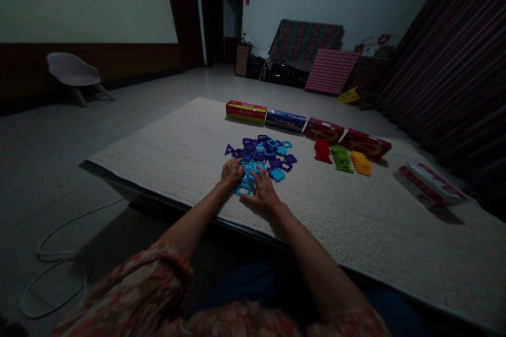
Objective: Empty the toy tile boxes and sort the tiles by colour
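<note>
A loose heap of flat plastic toy pieces with toothed edges lies near the middle of the table's front side. Dark purple pieces (253,152) spread across its back and right, with light blue pieces (247,176) gathered in front. My left hand (232,171) is curled against the left side of the light blue pieces, its fingertips partly hidden. From the right, my right hand (264,189) reaches over the same pieces, thumb and fingers apart and touching them. One more light blue piece (277,174) rests just beyond my right fingers.
Red (323,151), green (342,159) and yellow pieces (361,163) lie in separate rows to the right. Several long boxes, including a red and yellow one (246,111), line the back edge of the cloth-covered table (166,152). Another box (430,184) stands far right.
</note>
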Demonstrator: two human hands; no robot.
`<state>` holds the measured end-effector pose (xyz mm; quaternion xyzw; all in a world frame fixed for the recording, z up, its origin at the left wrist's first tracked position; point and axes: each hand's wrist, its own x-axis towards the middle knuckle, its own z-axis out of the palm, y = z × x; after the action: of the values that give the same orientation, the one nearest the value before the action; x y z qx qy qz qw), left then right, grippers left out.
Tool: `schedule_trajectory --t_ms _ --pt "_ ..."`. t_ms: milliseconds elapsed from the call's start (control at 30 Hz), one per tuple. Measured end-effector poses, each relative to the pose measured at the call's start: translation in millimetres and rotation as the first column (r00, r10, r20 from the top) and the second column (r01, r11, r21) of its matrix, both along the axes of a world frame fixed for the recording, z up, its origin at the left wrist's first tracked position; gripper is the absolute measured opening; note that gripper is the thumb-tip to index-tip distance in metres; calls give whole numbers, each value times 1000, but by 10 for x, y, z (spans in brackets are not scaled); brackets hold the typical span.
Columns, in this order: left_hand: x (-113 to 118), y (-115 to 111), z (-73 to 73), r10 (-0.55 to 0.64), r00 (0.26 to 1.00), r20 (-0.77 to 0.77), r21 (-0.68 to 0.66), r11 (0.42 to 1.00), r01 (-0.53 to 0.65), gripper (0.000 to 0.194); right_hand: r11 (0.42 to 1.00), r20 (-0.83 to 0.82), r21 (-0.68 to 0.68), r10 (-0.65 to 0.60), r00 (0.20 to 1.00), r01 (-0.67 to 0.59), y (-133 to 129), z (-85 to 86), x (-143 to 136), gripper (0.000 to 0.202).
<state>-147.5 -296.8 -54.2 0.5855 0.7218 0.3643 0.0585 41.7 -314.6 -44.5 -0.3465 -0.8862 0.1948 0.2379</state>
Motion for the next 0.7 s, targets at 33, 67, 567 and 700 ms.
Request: schedule_trajectory --t_ms 33,67,567,700 --pt "6 -4 -4 -9 1000 2 -9 1000 9 37 999 3 -28 -16 1000 17 -11 17 -9 95" --pt "15 -6 -6 -23 1000 5 -14 1000 23 38 998 8 -52 -31 1000 31 -13 37 -21 98" --pt "244 72 93 -157 981 117 1 987 158 40 982 27 -110 -151 988 153 361 57 -151 98" --pt "365 139 123 -158 978 135 27 987 155 38 985 -97 -88 -154 983 146 464 -76 -123 92"
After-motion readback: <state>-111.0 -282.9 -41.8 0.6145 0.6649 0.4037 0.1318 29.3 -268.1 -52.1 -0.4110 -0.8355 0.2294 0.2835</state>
